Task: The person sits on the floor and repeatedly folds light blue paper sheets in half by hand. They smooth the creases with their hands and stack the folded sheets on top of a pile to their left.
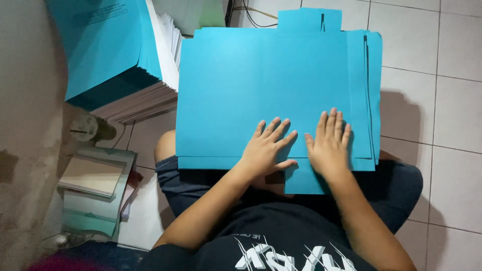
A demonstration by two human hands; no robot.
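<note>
Pressing the blue card sheet point(261, 90) flat, left hand point(263, 150) and right hand point(329, 145) spread; creasing it likely needs firm, even pressure.

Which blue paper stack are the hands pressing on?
The flat blue sheets across the lap, under both hands; the other blue stack sits untouched at upper left.

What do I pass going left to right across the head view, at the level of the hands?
Spiral notebook → left hand → right hand → edge of the blue card sheets → tiled floor.
</note>
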